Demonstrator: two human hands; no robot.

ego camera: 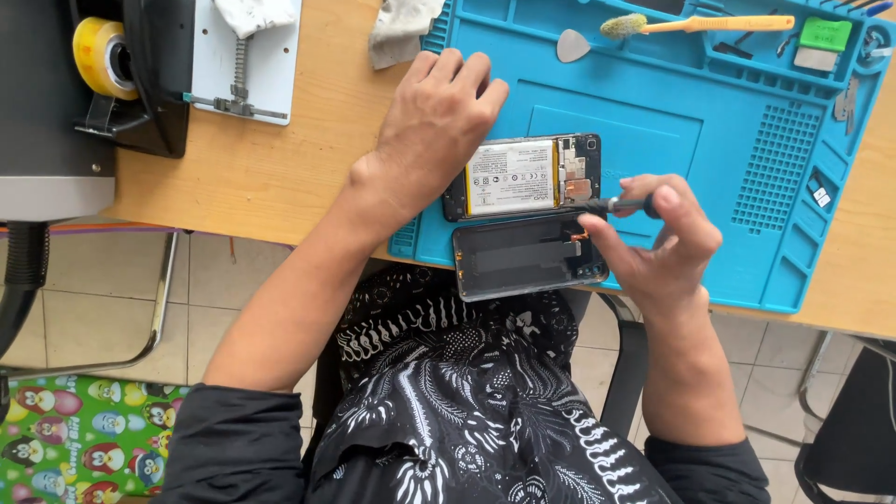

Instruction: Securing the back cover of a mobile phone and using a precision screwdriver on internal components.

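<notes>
On the blue repair mat (653, 121), left hand (434, 121) lies flat pinning the opened phone (523, 175) while right hand (667, 238) pinches a small screwdriver (621, 203) at its board edge; a slip could likely gouge the flex or battery (511, 175).

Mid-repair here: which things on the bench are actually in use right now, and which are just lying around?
In use:
left hand pressing on the opened phone
right hand with a screwdriver in its grip
detached back cover
blue work mat

Lying about:
brush
grey pick
tape roll
cloth
</notes>
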